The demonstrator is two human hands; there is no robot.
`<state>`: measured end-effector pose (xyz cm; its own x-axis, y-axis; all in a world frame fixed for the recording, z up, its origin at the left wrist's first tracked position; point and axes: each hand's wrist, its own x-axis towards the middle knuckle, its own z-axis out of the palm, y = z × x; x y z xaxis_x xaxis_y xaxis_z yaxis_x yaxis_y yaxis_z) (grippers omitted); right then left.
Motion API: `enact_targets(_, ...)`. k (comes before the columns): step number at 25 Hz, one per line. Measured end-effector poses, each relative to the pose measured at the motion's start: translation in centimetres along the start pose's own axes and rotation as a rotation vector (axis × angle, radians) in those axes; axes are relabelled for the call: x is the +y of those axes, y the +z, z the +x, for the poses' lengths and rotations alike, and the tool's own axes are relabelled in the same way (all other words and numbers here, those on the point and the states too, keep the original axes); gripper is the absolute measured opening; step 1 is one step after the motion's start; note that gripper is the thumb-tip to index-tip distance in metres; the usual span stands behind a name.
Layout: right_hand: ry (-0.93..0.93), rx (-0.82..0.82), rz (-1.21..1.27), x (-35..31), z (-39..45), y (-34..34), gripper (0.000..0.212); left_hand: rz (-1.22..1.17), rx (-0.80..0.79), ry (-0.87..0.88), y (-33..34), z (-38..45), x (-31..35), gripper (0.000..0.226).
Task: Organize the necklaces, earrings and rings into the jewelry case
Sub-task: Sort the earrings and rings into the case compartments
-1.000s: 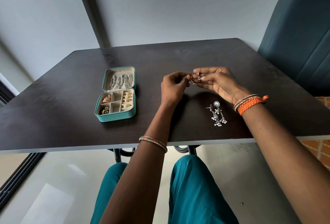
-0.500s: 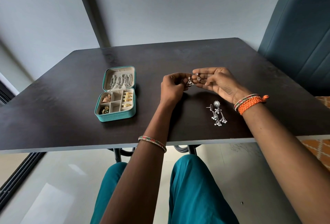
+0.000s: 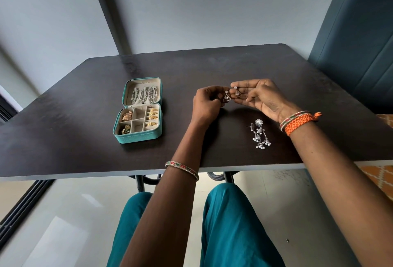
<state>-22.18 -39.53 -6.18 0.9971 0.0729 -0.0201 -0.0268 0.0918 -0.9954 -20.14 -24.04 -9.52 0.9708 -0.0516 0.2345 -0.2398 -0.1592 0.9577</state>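
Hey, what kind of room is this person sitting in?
Probably a room at home: a dark table against a plain wall, a teal upholstered chair beside it, and a patterned orange rug on a glossy tiled floor.

Soft, even daylight; the floor (image 3: pixel 63 213) glares pale at lower left, faint shadows lie under the hands, and wide-angle bending shows at the edges.

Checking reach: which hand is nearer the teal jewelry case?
Left. The left hand is right of the jewelry case, above the table; the right hand is farther right, beyond it.
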Motion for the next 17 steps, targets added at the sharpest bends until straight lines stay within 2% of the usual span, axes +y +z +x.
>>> enact_targets(4, -0.054, 0.012, -0.097, 0.3, 0.3, 0.1, 0.029, 0.082, 0.005, 0.059, 0.0, -0.4, 0.6, 0.006)
enact_targets(6, -0.085, 0.010, -0.141, 0.3, 0.1, 0.3, 0.019, 0.125, 0.024, 0.066, -0.1, -1.0, 1.0, 0.005)
enact_targets(12, -0.251, -0.063, -0.129, -2.0, -1.8, 5.1, 0.012, -0.059, 0.171, 0.150, -5.2, -3.6, 3.4, 0.009)
enact_targets(15, -0.306, -0.082, -0.127, -2.8, -2.3, 9.2, 0.008, -0.035, 0.188, 0.166, -9.2, -4.9, 4.5, 0.010)
enact_targets(17, -0.324, -0.095, -0.144, -2.6, -1.8, 11.9, 0.007, 0.081, 0.205, 0.128, -12.4, -5.1, 4.7, 0.014)
